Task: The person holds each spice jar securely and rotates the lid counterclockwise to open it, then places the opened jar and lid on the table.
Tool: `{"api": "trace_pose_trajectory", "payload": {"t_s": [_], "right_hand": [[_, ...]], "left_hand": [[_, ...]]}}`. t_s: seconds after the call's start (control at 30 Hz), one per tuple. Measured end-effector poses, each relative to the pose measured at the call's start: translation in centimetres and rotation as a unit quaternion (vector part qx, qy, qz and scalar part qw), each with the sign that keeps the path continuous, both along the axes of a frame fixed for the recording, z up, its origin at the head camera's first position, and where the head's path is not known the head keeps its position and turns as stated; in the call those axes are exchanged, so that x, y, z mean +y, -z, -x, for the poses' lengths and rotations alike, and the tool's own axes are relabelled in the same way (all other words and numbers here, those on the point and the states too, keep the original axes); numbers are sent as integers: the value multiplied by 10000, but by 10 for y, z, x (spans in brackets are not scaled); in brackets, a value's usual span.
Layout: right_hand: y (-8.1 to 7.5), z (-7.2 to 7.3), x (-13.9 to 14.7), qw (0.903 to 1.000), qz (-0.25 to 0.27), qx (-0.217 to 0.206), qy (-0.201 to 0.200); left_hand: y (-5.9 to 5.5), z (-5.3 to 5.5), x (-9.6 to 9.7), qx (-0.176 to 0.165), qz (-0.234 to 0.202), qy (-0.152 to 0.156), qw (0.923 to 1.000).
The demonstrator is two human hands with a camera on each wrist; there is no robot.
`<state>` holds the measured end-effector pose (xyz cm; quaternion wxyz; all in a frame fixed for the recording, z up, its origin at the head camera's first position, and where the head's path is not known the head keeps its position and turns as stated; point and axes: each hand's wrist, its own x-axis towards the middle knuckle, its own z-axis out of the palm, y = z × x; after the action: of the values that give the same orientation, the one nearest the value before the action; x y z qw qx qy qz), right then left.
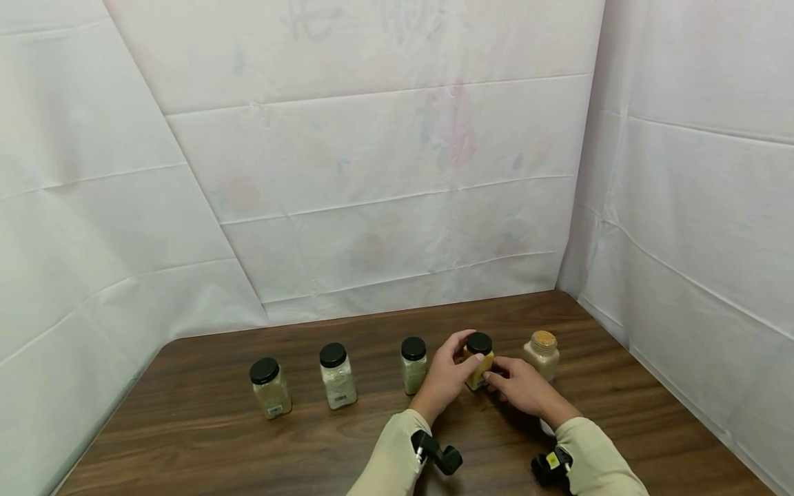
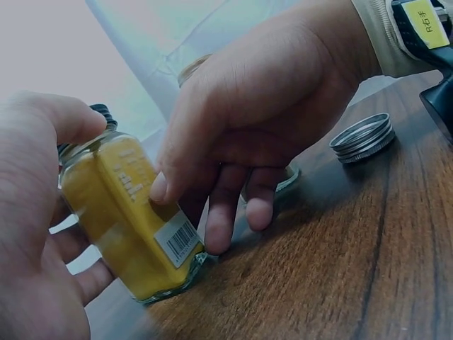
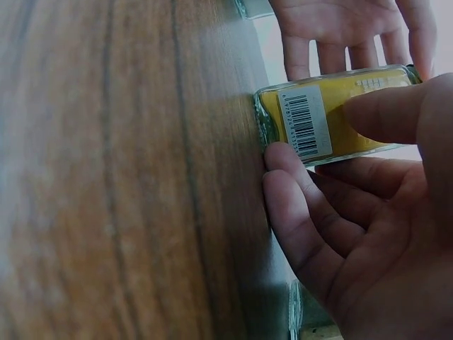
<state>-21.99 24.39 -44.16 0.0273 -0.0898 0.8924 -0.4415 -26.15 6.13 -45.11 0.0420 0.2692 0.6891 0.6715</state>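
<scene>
A glass jar of yellow powder (image 1: 476, 377) with a black screw lid (image 1: 479, 342) is between both hands, tilted close over the tabletop. My left hand (image 1: 445, 370) grips its upper part, the thumb near the lid. From the other side my right hand (image 1: 524, 387) pinches the lower body, thumb on one face and fingers by the base. A white barcode label (image 3: 306, 122) shows near the bottom in both wrist views. Just behind the right hand stands a lidless jar of pale powder (image 1: 542, 358), orange-yellow at its mouth.
To the left stand three black-lidded jars: a greenish one (image 1: 414, 372), a pale one (image 1: 338, 382) and a yellowish-green one (image 1: 273, 395). A loose screw lid (image 2: 362, 138) lies on the wooden table (image 1: 205, 427) beside the right wrist. White sheets (image 1: 384, 193) hang around the table.
</scene>
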Motion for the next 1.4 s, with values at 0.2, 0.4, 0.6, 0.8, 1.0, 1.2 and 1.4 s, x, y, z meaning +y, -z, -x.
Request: {"api": "trace_pose_trajectory", "payload": {"t_s": [0.2, 0.4, 0.6, 0.8, 1.0, 1.2, 1.4], "right_hand": [[0, 0, 0, 10000, -26, 11, 17], [0, -1, 0, 10000, 7, -17, 24], [0, -2, -1, 10000, 56, -43, 21], [-2, -3, -2, 9999, 68, -88, 36], [-3, -2, -2, 9999, 26, -97, 63], [-2, -2, -2, 9999, -23, -95, 116], [-2, -2, -1, 9999, -45, -82, 94]], "left_hand": [[0, -1, -2, 47, 130, 51, 9999], [-1, -2, -3, 33, -22, 117, 9999], [0, 0, -3, -14, -250, 144, 9996], [0, 2, -2, -3, -237, 16, 9997], [1, 1, -1, -75, -261, -60, 9996], [0, 1, -1, -217, -146, -146, 9996], [-2, 0, -1, -172, -3, -81, 9998]]}}
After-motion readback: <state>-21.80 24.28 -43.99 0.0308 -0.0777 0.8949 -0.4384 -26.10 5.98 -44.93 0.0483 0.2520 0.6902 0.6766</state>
